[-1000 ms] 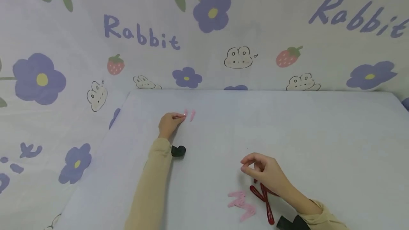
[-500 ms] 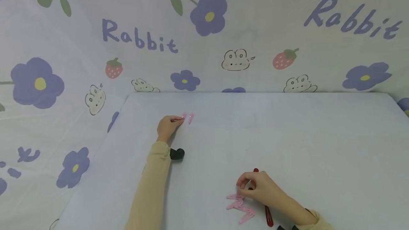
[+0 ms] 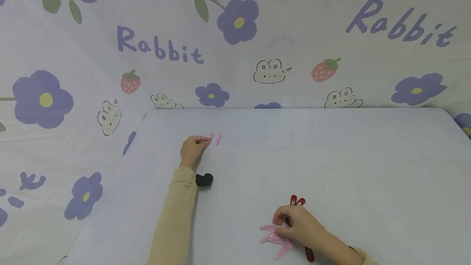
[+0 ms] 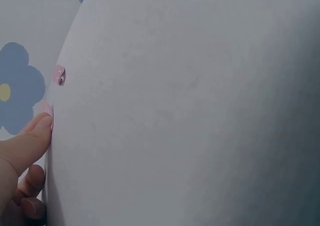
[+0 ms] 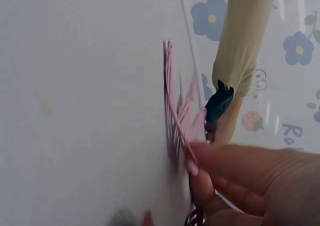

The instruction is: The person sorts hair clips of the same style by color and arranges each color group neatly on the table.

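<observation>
My left hand reaches to the far left of the white table, pinching a pink snap hair clip between thumb and fingertip. Just right of that clip lies a second pink hair clip, also seen as a pink end in the left wrist view. Near the front, my right hand pinches the end of a pink hair clip at the small pile of pink clips. Dark red hair clips lie beneath and behind this hand, which partly hides them.
The white table stretches to a back edge against a hanging cloth printed with flowers, rabbits and strawberries. A black wrist camera sits at the left sleeve.
My right hand has come down and slightly left from above the red clips to the pink pile, pinching a clip there. My left hand stays at its clip; the head view has tilted slightly.
</observation>
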Demonstrator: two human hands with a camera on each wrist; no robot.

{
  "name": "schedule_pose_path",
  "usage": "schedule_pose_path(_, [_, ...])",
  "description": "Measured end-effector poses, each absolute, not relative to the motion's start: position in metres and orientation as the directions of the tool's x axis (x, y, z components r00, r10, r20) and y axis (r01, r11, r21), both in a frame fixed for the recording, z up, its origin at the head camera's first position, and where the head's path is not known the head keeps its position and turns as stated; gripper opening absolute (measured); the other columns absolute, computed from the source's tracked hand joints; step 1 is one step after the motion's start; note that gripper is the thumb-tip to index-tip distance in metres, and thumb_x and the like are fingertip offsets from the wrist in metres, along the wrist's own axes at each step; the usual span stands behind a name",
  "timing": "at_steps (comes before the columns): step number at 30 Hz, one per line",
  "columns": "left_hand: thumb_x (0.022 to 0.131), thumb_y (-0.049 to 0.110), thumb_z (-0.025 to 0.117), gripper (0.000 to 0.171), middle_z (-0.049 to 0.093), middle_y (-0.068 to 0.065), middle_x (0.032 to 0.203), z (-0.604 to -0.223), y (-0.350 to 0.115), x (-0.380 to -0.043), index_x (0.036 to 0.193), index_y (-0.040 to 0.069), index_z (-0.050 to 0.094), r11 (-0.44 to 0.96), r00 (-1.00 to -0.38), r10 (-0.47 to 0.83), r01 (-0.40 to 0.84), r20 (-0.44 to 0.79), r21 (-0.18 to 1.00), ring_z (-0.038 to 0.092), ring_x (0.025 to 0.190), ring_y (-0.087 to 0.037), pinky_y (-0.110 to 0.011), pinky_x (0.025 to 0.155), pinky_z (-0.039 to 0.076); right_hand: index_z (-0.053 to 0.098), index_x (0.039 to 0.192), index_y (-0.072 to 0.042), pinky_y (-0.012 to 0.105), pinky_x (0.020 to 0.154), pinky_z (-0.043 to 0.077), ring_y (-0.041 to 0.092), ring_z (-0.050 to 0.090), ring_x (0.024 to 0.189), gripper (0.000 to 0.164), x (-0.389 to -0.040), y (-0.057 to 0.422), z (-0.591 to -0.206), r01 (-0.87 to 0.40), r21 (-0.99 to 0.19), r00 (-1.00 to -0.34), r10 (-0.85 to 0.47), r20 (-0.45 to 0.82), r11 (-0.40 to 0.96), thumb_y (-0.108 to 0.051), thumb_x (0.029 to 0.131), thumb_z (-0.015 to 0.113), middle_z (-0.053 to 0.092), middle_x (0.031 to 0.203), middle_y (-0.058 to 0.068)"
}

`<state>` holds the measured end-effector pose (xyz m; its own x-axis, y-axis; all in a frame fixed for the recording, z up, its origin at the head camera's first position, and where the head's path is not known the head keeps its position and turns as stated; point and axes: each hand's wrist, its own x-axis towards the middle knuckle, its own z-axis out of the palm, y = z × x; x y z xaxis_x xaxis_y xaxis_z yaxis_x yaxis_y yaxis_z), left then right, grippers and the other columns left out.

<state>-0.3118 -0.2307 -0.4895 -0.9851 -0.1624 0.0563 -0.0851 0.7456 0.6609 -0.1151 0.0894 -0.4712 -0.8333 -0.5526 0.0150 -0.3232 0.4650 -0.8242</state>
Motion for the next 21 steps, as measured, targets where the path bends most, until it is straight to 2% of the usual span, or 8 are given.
schedule_pose_path(5, [0.079, 0.028, 0.069, 0.019, 0.058, -0.002, 0.081, -0.4886, -0.2309, -0.3109, 0.091, 0.014, 0.073, 0.746, -0.982, -0.176, -0.093, 0.061, 0.660, 0.049, 0.072, -0.017, -0.030, 0.062, 0.035, 0.059, 0.078, -0.013, 0.021, 0.049, 0.036, 0.002, 0.037, 0.054, 0.014, -0.1142, 0.0856, -0.4716, -0.321, -0.819, -0.836, -0.549, 0.010, 0.475, -0.004, 0.074, 0.070, 0.049, 0.067, -0.011])
schedule_pose_path(14, [0.079, 0.028, 0.068, 0.021, 0.057, -0.004, 0.080, -0.4870, -0.2301, -0.3090, 0.093, 0.012, 0.072, 0.769, -0.985, -0.167, -0.096, 0.053, 0.633, 0.048, 0.072, -0.019, -0.031, 0.062, 0.036, 0.064, 0.075, -0.011, 0.019, 0.048, 0.036, 0.001, 0.039, 0.054, 0.011, -0.1130, 0.0874, -0.4719, -0.337, -0.859, -0.825, -0.561, 0.072, 0.385, 0.000, 0.075, 0.068, 0.050, 0.068, -0.011])
schedule_pose_path(21, [0.079, 0.028, 0.069, 0.021, 0.056, -0.004, 0.081, -0.4859, -0.2268, -0.3078, 0.092, 0.011, 0.072, 0.768, -0.985, -0.163, -0.086, 0.064, 0.635, 0.048, 0.073, -0.019, -0.032, 0.063, 0.037, 0.062, 0.078, -0.013, 0.020, 0.044, 0.035, -0.001, 0.034, 0.047, 0.009, -0.1133, 0.0884, -0.4711, -0.340, -0.849, -0.857, -0.505, 0.103, 0.404, -0.005, 0.079, 0.065, 0.053, 0.064, -0.011])
